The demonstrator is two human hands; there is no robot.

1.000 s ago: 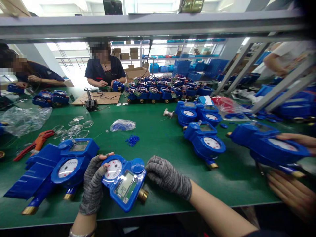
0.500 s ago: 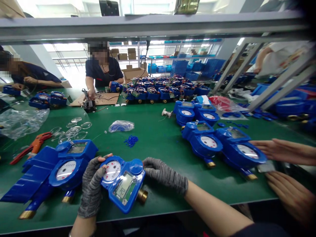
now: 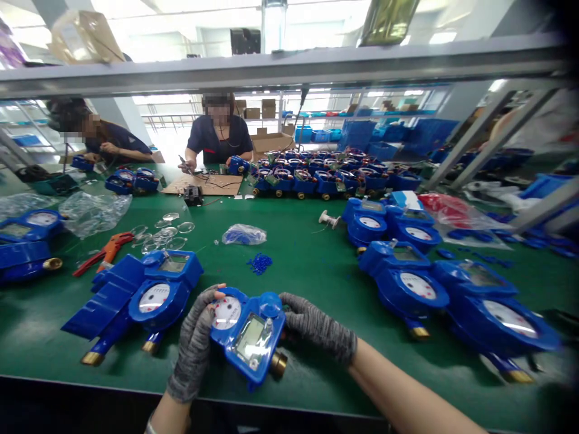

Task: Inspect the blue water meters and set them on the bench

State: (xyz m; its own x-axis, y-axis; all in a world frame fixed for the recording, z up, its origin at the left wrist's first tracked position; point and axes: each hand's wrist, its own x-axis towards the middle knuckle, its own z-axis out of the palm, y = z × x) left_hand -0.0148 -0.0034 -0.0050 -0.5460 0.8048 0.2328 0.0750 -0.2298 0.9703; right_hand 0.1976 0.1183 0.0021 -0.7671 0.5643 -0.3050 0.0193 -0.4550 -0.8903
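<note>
A blue water meter [image 3: 248, 339] is held just above or on the near part of the green table [image 3: 301, 259]; which of the two cannot be told. Take it as the middle of the clock. The gloved left hand [image 3: 198, 337] grasps its dial end from 9 o'clock, thumb by the white face. The gloved right hand [image 3: 316, 322] meets its edge at 3 o'clock, beside the round cap; the fingertips are partly hidden, so whether they grip cannot be told.

At 12 o'clock lie small blue beads [image 3: 259, 263], with a clear bag [image 3: 245, 234] beyond. At 11 o'clock sits a scatter of clear discs [image 3: 165, 234]; toward 10, orange-handled pliers [image 3: 111, 248] lie near them. Between 9 and 10, a second meter [image 3: 156, 295] stands beside the left hand, crowding that side, a flat blue flap [image 3: 106, 295] sticking out from it.

At 1 o'clock is a white spool [image 3: 329, 219], backed by a long block of opened meters [image 3: 325, 175] that fills the far table. More finished meters [image 3: 414, 283] take up the ground from 2 to 3 o'clock, with a red bag [image 3: 446, 210] behind.

Past 12, a co-worker [image 3: 219, 138] sits at a cardboard mat [image 3: 217, 185]; another person [image 3: 115, 144] bends at 11. A shelf beam [image 3: 271, 75] cuts across the view above, and slanting metal struts [image 3: 511, 157] block part of the background at 2.
</note>
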